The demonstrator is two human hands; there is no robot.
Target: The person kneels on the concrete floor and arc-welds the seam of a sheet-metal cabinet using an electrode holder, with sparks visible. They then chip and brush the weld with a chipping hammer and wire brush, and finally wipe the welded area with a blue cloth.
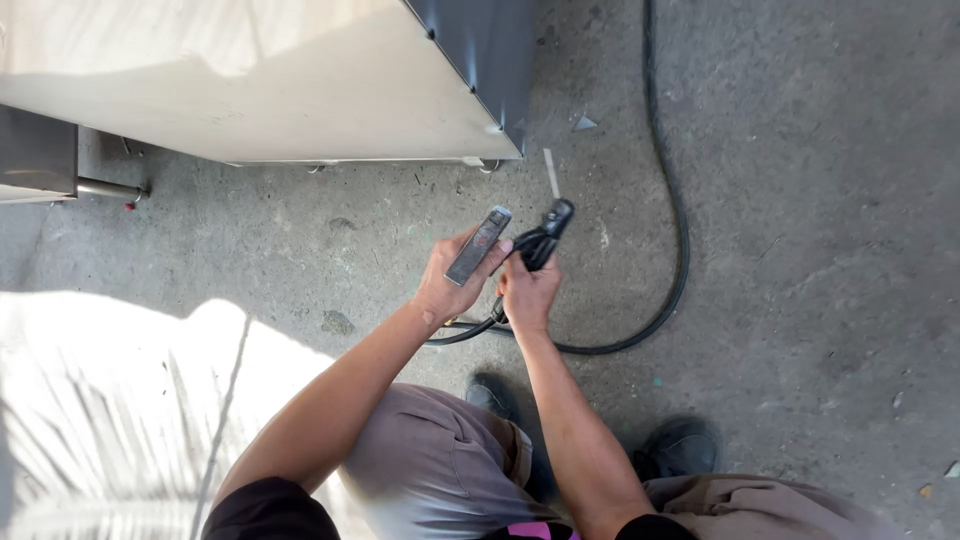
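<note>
- Closed around a flat, dark grey bar, the left hand has its grip shut on the lower half, thumb across the face, so the upper end juts free toward the top of the frame.
- Right hand, just beside it at centre frame, is wrapped tight on a black electrode holder; a thin pale rod sticks out of the holder's clamp, pointing up-frame.
- Bar and holder lie almost parallel, both long axes slanting up and slightly right. The bar's free end sits left of the clamp, near but not touching it, with the left hand the nearer of the two to the bar.
- A black cable leaves the holder below the right hand, loops out to the right and runs off the top edge.
- All this hangs above a rough concrete floor. A pale metal cabinet fills the upper left, sunlit white sheeting the lower left.
- Grey trousers and a black shoe show at the bottom.
</note>
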